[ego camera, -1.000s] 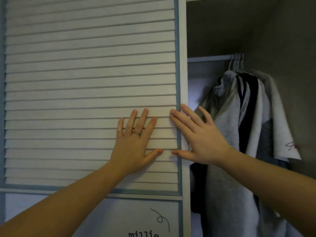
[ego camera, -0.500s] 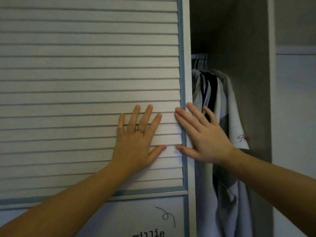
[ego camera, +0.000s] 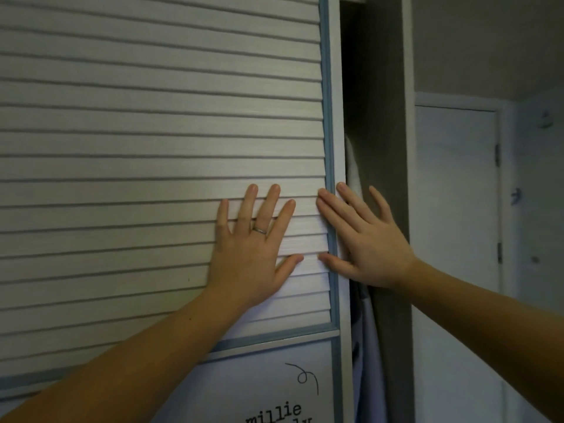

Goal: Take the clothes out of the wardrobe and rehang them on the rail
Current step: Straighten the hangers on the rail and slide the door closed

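Observation:
The wardrobe's white slatted sliding door (ego camera: pixel 152 148) with a blue trim fills the left and middle of the view. My left hand (ego camera: pixel 253 245) lies flat on its slats, fingers spread, a ring on one finger. My right hand (ego camera: pixel 363 236) presses flat against the door's right edge, fingers straight. Only a narrow dark gap (ego camera: pixel 357 87) of the wardrobe shows. A sliver of pale clothes (ego camera: pixel 363 337) hangs in that gap; the rail and hangers are hidden.
The wardrobe's grey side panel (ego camera: pixel 393 148) stands just right of the gap. Beyond it is a white room door (ego camera: pixel 454 209) with hinges on its right. Black lettering "millie" (ego camera: pixel 274 413) is printed on the sliding door's lower panel.
The sliding door has moved right with both hands flat on it. The opening has shrunk from a wide view of hanging clothes to a thin gap.

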A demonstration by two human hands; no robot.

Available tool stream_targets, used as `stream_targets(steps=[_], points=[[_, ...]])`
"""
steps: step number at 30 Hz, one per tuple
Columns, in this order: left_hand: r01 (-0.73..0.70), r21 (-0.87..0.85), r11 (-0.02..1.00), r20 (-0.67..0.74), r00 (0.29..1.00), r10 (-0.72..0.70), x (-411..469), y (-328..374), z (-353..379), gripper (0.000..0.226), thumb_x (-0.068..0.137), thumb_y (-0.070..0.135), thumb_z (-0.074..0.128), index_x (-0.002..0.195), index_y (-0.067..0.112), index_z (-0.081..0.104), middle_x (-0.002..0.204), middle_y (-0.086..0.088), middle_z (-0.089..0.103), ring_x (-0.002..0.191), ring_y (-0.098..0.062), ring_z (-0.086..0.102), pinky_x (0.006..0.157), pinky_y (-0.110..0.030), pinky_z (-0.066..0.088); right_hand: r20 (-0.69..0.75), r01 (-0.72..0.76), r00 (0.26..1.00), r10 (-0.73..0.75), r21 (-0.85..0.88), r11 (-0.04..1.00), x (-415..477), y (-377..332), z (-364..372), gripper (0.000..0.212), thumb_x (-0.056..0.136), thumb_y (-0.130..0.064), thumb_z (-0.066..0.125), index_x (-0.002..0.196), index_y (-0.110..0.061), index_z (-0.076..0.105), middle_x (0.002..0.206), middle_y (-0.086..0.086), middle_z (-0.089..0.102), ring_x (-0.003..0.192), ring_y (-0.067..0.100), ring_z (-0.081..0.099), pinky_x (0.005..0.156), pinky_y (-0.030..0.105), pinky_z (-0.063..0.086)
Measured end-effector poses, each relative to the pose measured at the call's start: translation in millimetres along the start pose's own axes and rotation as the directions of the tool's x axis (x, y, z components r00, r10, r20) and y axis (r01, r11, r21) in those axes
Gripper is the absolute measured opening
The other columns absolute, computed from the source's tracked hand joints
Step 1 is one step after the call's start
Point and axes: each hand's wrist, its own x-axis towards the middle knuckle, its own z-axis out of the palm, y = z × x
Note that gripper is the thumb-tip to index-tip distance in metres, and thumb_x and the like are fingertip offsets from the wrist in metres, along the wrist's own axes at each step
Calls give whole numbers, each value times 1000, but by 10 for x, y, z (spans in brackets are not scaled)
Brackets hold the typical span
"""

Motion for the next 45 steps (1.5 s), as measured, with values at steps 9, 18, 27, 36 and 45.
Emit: stream_targets(steps=[9,18,27,36,45], points=[[-25,-25,999,2,1000,25,231,452,44,84,93,72,28,160,24,12,167,-7,-4,153,-34,-1,118,-64,3,134,-45,989,61,-116,992,-270,397,-75,86,92,-73,25,157,-20,8,164,0,4,151,21,1,118,59,6],[-40,-42,998,-24,999,39,373,752,83,83,94,71,31,160,23,14,167,-9,-3,153,-34,1,117,-64,5,152,-38,986,65,-171,985,-446,665,-83,86,92,-72,26,157,-19,7,164,0,4,151,19,1,119,57,1],[-34,-42,999,-31,999,33,442,890,125,83,94,71,27,160,23,11,167,-9,-5,153,-34,-1,117,-65,5,131,-39,989,64,-186,982,-528,792,-23,85,92,-71,29,157,-19,9,164,0,4,151,18,0,118,59,3],[-25,-13,1000,-22,999,25,446,896,127,83,94,72,26,160,24,11,167,-8,-5,153,-34,-1,117,-65,4,116,-39,991,59,-163,986,-544,826,29,85,93,-71,27,157,-20,7,164,-2,3,151,17,-2,118,60,3],[-28,-29,999,-38,999,27,447,904,119,82,92,69,38,158,24,24,167,-7,6,153,-34,7,118,-64,6,130,-34,990,46,-93,995,-562,855,24,83,94,-69,25,157,-20,5,164,-2,1,151,18,-2,118,59,2]])
